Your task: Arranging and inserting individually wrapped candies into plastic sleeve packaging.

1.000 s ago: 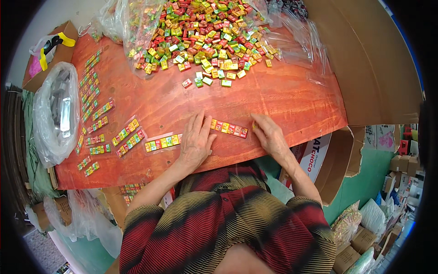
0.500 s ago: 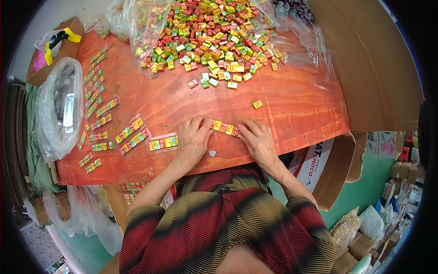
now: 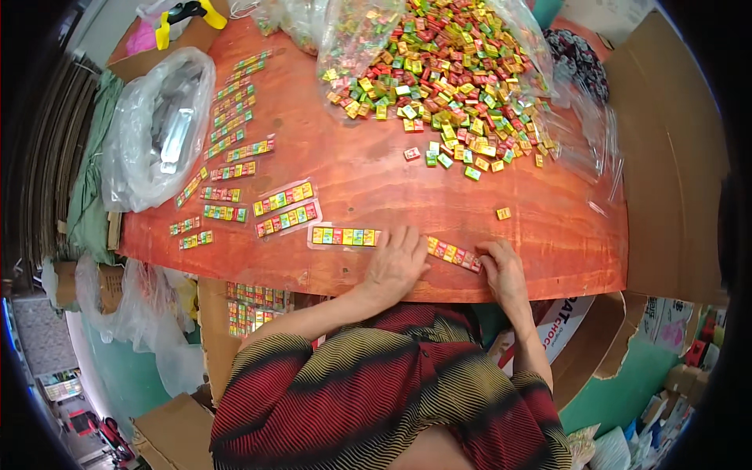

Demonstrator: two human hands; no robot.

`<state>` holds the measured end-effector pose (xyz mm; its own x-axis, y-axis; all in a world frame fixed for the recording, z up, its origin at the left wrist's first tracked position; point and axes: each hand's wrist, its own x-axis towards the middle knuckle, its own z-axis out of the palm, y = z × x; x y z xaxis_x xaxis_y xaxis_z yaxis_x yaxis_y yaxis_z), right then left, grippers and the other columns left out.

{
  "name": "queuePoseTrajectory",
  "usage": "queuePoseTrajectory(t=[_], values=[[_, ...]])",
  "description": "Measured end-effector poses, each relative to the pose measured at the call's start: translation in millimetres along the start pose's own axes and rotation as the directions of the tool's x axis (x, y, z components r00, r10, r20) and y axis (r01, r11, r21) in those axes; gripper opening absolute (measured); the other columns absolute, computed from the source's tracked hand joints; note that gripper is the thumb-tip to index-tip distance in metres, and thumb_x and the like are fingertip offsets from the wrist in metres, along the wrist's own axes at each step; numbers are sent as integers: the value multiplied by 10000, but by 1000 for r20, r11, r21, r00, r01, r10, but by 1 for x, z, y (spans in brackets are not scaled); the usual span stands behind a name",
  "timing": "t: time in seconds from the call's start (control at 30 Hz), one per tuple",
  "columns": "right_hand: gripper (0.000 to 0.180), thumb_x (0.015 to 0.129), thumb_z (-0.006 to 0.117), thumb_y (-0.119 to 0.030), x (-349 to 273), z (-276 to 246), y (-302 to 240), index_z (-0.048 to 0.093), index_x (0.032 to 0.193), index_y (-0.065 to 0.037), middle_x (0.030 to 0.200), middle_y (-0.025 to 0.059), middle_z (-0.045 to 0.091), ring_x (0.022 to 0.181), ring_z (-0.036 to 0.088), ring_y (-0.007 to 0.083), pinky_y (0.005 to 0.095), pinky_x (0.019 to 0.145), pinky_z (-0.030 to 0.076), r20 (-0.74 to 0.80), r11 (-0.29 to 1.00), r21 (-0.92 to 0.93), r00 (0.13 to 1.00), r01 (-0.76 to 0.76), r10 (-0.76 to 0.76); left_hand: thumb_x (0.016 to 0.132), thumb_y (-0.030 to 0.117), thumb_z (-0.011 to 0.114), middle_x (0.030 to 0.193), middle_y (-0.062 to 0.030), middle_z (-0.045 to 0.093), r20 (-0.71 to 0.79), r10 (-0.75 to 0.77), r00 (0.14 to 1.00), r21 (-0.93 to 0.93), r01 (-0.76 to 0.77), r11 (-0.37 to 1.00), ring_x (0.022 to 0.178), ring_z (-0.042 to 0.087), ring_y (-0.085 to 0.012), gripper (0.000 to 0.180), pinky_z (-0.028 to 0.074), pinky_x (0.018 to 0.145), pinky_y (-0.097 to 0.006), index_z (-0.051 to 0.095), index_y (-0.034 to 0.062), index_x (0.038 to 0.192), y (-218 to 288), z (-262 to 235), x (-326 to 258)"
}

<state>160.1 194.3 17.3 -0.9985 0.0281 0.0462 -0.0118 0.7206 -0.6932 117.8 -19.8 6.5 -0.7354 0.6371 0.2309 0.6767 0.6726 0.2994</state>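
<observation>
A short row of small red and yellow boxes (image 3: pixel 453 254) lies on the table between my hands, slanting down to the right. My right hand (image 3: pixel 505 270) has its thumb and fingers closed around the row's right end. My left hand (image 3: pixel 398 265) lies flat, its fingers stretched out, just beside the row's left end. Its fingers cover the right end of a clear plastic sleeve (image 3: pixel 312 236), which holds another row of yellow, red and green boxes (image 3: pixel 345 236). What lies under the palm is hidden.
Loose small boxes (image 3: pixel 454 78) form a large pile at the back. One yellow box (image 3: pixel 503 213) lies apart. Several packed rows (image 3: pixel 286 208) spread over the left side, near a plastic bag (image 3: pixel 129 149). Clear sleeves (image 3: pixel 587 153) and a cardboard wall (image 3: pixel 666 157) stand right.
The view has turned, so the whole table appears further right. My left hand's fingers have gone from curled at the row's end to stretched flat; my right hand stays at its end.
</observation>
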Motion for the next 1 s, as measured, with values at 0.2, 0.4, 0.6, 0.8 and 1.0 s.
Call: queuePoseTrajectory(t=[0.2, 0.4, 0.6, 0.8, 1.0], values=[[162, 732, 579, 21, 5, 17, -25, 594, 887, -26, 796, 146, 551, 791, 559, 326, 365, 671, 458, 174, 988, 74, 974, 133, -145, 669, 376, 667, 1241, -226, 395, -13, 66, 998, -38, -67, 997, 1190, 354, -385, 624, 259, 981, -542, 477, 0, 1129, 3, -5, -33], [210, 756, 573, -7, 27, 62, -53, 569, 965, -31, 863, 148, 546, 813, 551, 344, 385, 677, 463, 109, 943, 248, 961, 222, -255, 669, 464, 650, 1367, -218, 260, 104, -207, 973, 85, 198, 976, 1260, 240, -407, 755, 177, 999, -575, 402, 120, 1294, -22, -5, -57], [197, 784, 578, -88, 33, 86, -73, 565, 978, -63, 855, 124, 518, 798, 551, 305, 376, 669, 469, 49, 928, 170, 938, 332, -344, 734, 344, 626, 1404, -216, 225, 205, -470, 858, 323, 394, 860, 1320, 153, -378, 686, 86, 1043, -567, 369, 81, 1314, -56, -30, -70], [187, 784, 588, -99, 54, 74, -59, 571, 961, -40, 919, 135, 541, 841, 558, 310, 368, 697, 479, -109, 931, 73, 931, 357, -349, 783, 295, 590, 1411, -208, 215, 103, -457, 883, 212, 430, 878, 1310, 173, -389, 613, 104, 1041, -564, 371, 47, 1300, -67, -31, -74], [390, 788, 597, -132, 91, 95, -94, 503, 1159, -56, 1184, 164, 482, 1072, 476, 342, 412, 891, 399, 96, 841, 153, 839, 519, -536, 782, 338, 587, 1371, -217, 278, 31, -444, 896, 206, 429, 879, 1270, 237, -409, 622, 172, 993, -591, 381, 50, 1294, -56, -27, -83]])
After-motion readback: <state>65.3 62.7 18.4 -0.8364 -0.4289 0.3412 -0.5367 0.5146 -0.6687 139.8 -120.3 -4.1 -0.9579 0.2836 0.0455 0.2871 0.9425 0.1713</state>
